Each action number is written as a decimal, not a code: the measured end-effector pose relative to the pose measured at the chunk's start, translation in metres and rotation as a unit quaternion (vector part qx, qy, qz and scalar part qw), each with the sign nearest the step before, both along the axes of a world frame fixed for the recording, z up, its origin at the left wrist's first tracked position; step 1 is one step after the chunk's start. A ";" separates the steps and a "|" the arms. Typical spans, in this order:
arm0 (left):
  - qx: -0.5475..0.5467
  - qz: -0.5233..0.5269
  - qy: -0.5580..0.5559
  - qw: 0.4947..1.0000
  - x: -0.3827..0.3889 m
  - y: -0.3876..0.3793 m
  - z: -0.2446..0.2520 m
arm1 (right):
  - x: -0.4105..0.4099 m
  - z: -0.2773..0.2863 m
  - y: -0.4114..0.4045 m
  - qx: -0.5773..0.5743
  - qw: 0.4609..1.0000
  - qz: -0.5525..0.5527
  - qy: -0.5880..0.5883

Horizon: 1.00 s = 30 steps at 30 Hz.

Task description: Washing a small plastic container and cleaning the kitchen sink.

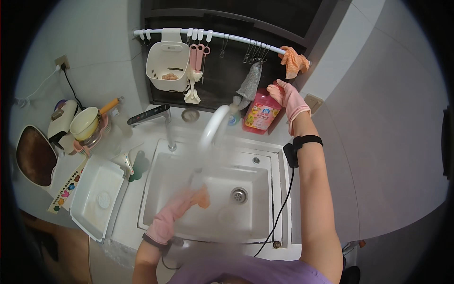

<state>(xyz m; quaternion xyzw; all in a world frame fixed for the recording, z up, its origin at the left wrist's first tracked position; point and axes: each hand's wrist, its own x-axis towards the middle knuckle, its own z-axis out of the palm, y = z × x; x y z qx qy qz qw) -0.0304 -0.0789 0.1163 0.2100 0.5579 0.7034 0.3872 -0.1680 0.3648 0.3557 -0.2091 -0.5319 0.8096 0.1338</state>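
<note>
Both my hands wear pink rubber gloves. My right hand point(282, 93) is closed around the red cap of a large pink detergent bottle point(261, 115), which stands tilted on the ledge behind the sink. Over the white sink basin point(227, 216), my left hand point(189, 200) has its fingers round an orange cloth point(202, 197); a blurred patch of the view hides part of them. A white curved faucet point(214, 127) arches above the basin, its lower end blurred. The metal drain point(239, 195) lies to the right of the cloth.
A white plastic tub point(76, 209) and a yellow saucepan point(85, 124) are on the left counter. A digital tap point(171, 131) rises at the sink's back left. A rail point(234, 37) holds a white basket point(168, 65), brushes, clips, a mesh point(250, 81) and an orange rag point(293, 62).
</note>
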 end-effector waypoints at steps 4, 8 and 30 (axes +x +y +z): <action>0.126 0.022 -0.220 0.967 0.020 0.008 0.010 | 0.033 -0.029 -0.007 -0.133 0.983 0.110 0.068; 0.022 0.031 0.086 0.996 0.032 0.025 0.014 | 0.131 -0.152 -0.097 0.005 0.992 0.069 0.107; -0.011 0.011 0.190 0.982 0.057 0.015 0.063 | 0.224 -0.225 -0.281 -0.341 0.927 0.154 -0.038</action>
